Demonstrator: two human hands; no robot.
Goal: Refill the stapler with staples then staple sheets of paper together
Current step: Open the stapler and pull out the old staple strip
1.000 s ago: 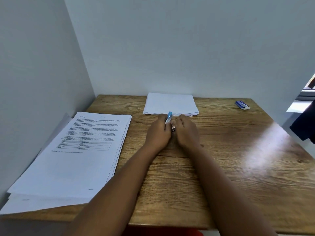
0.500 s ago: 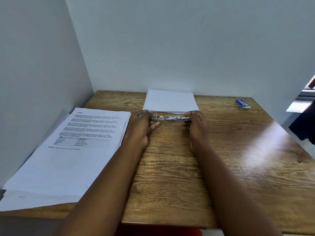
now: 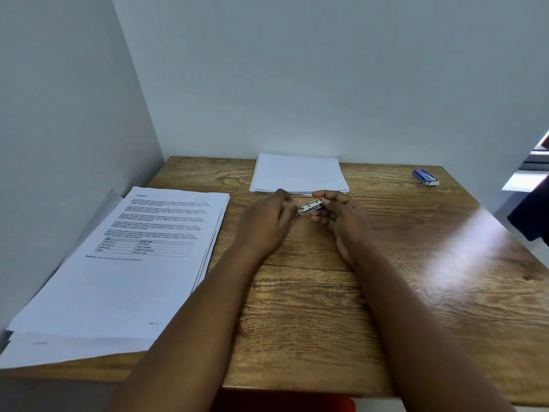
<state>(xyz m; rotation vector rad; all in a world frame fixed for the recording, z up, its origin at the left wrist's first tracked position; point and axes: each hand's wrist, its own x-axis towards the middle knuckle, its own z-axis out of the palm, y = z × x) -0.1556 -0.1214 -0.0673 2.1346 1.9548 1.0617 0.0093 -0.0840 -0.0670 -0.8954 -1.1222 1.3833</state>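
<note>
A small metal stapler (image 3: 310, 206) is held between both hands just above the wooden table (image 3: 326, 292), its silver underside or magazine facing up. My left hand (image 3: 267, 221) grips its left end, which is hidden behind the fingers. My right hand (image 3: 338, 215) pinches its right end. A blue and white staple box (image 3: 425, 177) lies at the far right of the table. A stack of blank white sheets (image 3: 298, 173) sits at the back, just beyond my hands. A printed stack of paper (image 3: 133, 257) lies on the left.
White walls close the table on the left and at the back. The printed stack overhangs the table's front left corner. A dark piece of cloth (image 3: 531, 215) hangs at the right edge, and a bright patch of light falls on the right part of the table.
The stapler was stretched out long between my hands half a second ago; now the hands are closer together, with less of the stapler showing and its right end tilted up.
</note>
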